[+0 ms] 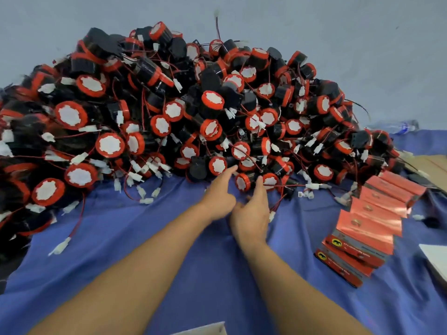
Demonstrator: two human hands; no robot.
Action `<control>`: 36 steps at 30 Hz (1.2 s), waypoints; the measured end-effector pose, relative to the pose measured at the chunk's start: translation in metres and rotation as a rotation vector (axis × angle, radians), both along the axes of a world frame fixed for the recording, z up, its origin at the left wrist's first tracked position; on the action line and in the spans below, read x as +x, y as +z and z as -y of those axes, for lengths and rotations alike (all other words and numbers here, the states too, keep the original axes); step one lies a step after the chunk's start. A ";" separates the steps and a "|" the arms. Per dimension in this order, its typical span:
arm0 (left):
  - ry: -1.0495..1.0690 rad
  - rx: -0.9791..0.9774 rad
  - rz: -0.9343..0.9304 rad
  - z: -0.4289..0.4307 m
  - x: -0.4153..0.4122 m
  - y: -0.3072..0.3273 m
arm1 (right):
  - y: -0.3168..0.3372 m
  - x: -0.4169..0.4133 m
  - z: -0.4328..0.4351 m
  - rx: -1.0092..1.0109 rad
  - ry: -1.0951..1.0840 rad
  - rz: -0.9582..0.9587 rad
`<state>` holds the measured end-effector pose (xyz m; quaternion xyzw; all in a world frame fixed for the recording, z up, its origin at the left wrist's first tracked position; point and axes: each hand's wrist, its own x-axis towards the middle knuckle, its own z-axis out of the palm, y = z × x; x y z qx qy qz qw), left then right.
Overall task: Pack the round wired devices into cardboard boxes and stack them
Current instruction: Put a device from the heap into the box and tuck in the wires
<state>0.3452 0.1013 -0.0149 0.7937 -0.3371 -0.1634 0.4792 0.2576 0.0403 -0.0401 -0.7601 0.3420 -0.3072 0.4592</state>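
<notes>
**Both hands at the foot of the device heap**

On the left and across the middle, a big heap of round wired devices (169,105): black bodies, red caps with white centres, thin red wires ending in white connectors (59,249). All heaped on a blue cloth (121,226), with grey floor (338,32) behind. Some connectors lying loose on the cloth along the near edge of the heap.

In the middle, left hand (219,199) reaching to the foot of the heap, forefinger stretched out, other fingers loosely bent, nothing held. Just to its right, right hand (251,215), spread, fingers straight. Forefinger tip touching or almost touching one small device (243,182) at the edge of the heap; not possible to tell which. Nothing gripped there either.

To the right, red cardboard boxes (372,213), closed, laid overlapping like steps on the cloth, well apart from the hands. Behind them, flat brown cardboard (430,163) and, farther back, a plastic bottle (402,128) lying on its side. At the right edge, a white sheet (435,257), partly out of view.
</notes>
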 end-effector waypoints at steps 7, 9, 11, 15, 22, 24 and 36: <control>0.008 -0.049 0.122 0.029 0.024 -0.024 | -0.005 0.008 0.006 -0.023 -0.064 -0.047; 0.052 -0.065 0.174 0.027 0.021 -0.023 | -0.003 0.006 0.005 -0.020 -0.070 -0.036; 0.088 -0.078 0.212 0.018 0.014 -0.020 | -0.001 0.002 0.002 -0.023 -0.066 0.027; 0.197 -0.101 0.289 -0.013 -0.006 -0.006 | 0.005 -0.007 -0.002 -0.022 -0.025 0.114; 0.318 -0.156 0.333 -0.096 -0.051 0.041 | 0.023 -0.051 -0.039 -0.083 0.126 0.219; 0.335 -0.213 0.332 -0.122 -0.070 0.058 | 0.038 -0.069 -0.053 -0.058 0.108 0.302; 0.489 -0.201 0.525 -0.219 -0.234 0.100 | 0.136 -0.172 -0.108 0.069 0.355 0.192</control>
